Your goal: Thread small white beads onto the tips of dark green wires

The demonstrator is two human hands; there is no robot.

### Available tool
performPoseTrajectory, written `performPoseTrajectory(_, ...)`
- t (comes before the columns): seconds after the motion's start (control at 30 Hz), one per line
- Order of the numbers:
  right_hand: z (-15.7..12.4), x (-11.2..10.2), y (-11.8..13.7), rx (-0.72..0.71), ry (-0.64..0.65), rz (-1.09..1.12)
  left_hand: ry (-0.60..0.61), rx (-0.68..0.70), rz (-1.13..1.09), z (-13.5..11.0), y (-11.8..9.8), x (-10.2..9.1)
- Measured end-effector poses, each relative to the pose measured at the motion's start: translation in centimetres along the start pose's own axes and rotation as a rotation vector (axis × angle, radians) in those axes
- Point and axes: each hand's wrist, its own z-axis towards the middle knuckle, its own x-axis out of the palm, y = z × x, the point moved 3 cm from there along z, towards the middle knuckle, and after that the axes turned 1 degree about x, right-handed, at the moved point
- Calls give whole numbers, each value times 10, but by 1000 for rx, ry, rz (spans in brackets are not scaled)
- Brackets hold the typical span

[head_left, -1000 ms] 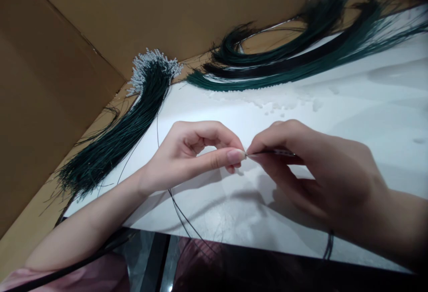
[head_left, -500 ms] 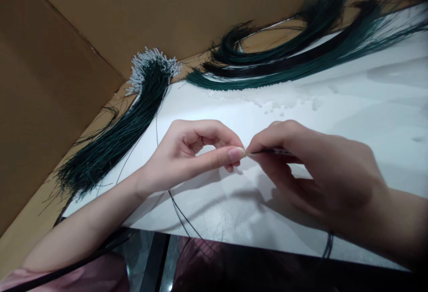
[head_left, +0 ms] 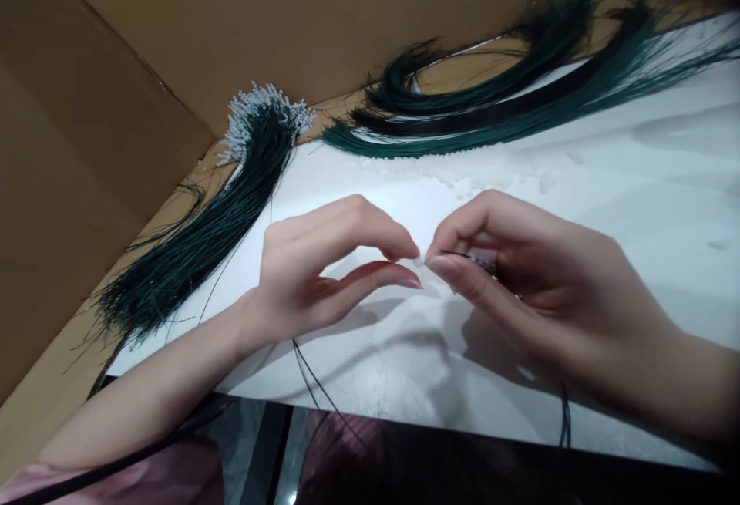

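My right hand pinches thin dark wires between thumb and forefinger. White-beaded wire ends show inside its curled fingers, and the other ends of the dark wires hang below the wrist. A tiny pale bit sits at the wire's tip, too small to name surely. Just left of that tip is my left hand, with thumb and forefinger parted. Two thin dark strands run out from under the left hand toward the front edge; whether it touches them is hidden.
A thick bundle of dark green wires with white-beaded tips lies at left. More curved green wires lie along the back. Small white bits are scattered on the white tabletop. Cardboard walls stand behind and left.
My left thumb and forefinger have come apart from their pinch at the wire's tip. My right hand has turned slightly, showing its thumb and the beaded ends more.
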Motion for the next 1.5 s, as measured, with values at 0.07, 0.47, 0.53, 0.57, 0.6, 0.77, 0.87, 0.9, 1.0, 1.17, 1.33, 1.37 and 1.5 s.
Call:
performPoseTrajectory(0.07,0,0,-1,22,20,51,13,51,58,3,-4,2)
performPoseTrajectory(0.47,-1,0,0,-41,13,-21,-27,170,183,5,-13,2)
performPoseTrajectory(0.53,-2,0,1,-94,1,-97,-23,154,170,4,-14,1)
performPoseTrajectory(0.57,-2,0,2,-119,-4,-134,-19,146,164,4,-14,1)
performPoseTrajectory(0.6,-3,0,2,-142,-8,-167,-16,138,157,4,-14,1)
performPoseTrajectory(0.77,-5,0,3,-219,-14,-261,10,121,131,4,-16,1)
performPoseTrajectory(0.87,-6,1,3,-248,-22,-292,13,87,120,4,-17,2)
performPoseTrajectory(0.9,-6,1,3,-254,-25,-298,9,72,115,4,-17,2)
performPoseTrajectory(1.0,-8,1,3,-255,-28,-314,-1,37,104,3,-18,3)
performPoseTrajectory(1.17,-9,1,2,-239,-27,-334,-8,33,86,3,-19,4)
performPoseTrajectory(1.33,-9,2,2,-232,-18,-331,-12,46,53,3,-16,5)
performPoseTrajectory(1.37,-9,3,2,-234,-20,-329,-22,57,44,2,-16,6)
performPoseTrajectory(1.5,-9,2,4,-239,-27,-331,-37,82,42,2,-15,6)
